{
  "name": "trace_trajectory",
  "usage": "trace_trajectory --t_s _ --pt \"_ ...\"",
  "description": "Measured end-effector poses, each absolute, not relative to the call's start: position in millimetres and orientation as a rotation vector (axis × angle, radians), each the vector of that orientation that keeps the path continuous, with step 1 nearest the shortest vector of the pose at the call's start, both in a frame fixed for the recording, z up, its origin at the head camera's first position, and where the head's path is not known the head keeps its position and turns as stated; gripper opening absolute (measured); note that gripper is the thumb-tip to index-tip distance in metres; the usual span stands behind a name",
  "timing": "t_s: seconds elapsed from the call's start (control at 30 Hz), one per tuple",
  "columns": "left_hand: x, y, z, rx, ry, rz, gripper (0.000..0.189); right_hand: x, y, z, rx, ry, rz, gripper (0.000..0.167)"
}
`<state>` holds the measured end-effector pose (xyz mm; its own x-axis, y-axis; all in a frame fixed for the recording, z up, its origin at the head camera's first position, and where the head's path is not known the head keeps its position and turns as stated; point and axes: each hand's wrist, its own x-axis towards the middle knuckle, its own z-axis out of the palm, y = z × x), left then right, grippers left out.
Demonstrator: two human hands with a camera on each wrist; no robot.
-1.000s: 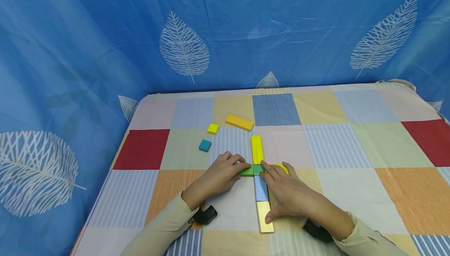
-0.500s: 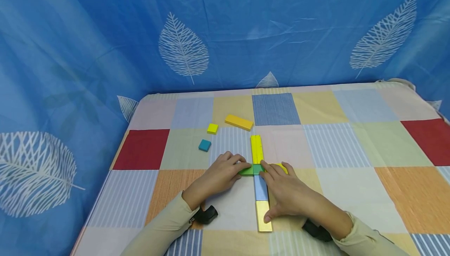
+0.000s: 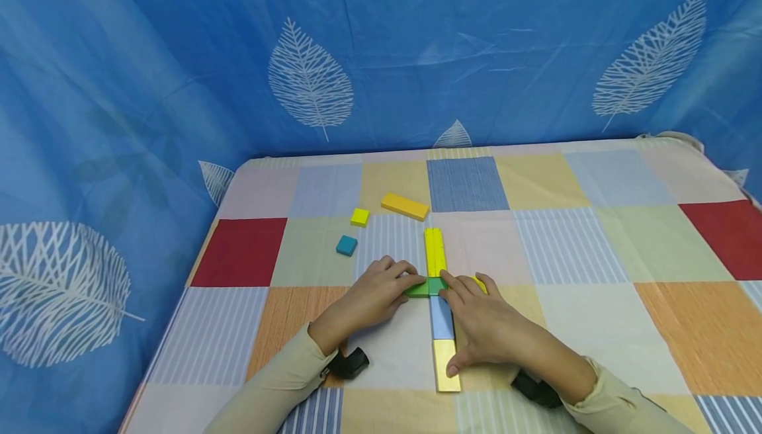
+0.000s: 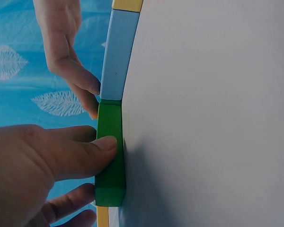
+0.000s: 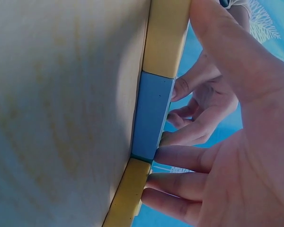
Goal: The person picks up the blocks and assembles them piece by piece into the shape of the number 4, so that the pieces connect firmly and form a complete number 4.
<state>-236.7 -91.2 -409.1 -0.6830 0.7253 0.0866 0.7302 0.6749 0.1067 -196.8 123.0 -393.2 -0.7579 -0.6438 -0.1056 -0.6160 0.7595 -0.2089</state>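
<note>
Flat blocks form a cross on the cloth. My left hand (image 3: 378, 292) pinches the green block (image 4: 109, 156), the left arm, with the thumb on its near side. My right hand (image 3: 491, 328) lies spread over the right side. Its fingertips touch the teal-green centre square (image 3: 436, 286) and the right arm, a yellow block (image 3: 478, 283) mostly hidden under the fingers. The right thumb rests on the pale yellow block (image 3: 444, 358) at the near end. Between that and the centre lies a light blue block (image 3: 442, 318). A bright yellow block (image 3: 435, 252) points away from me.
Beyond the left hand lie a loose teal square (image 3: 346, 245), a small yellow square (image 3: 360, 217) and an orange-yellow bar (image 3: 405, 206). A patchwork cloth (image 3: 595, 328) covers the table. Behind it hangs a blue curtain (image 3: 417, 57) with white leaves.
The pale yellow block's near end has shifted slightly left under the right thumb, more in line with the light blue block. The left hand stays in place on the green block.
</note>
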Motion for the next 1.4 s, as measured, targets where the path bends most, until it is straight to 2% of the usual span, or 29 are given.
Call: trace_trajectory --t_s 1.4 --pt "-237.0 -92.1 -408.0 -1.241 -2.846 -0.241 0.036 -196.5 120.0 -392.3 -0.948 2.738 -0.274 0.108"
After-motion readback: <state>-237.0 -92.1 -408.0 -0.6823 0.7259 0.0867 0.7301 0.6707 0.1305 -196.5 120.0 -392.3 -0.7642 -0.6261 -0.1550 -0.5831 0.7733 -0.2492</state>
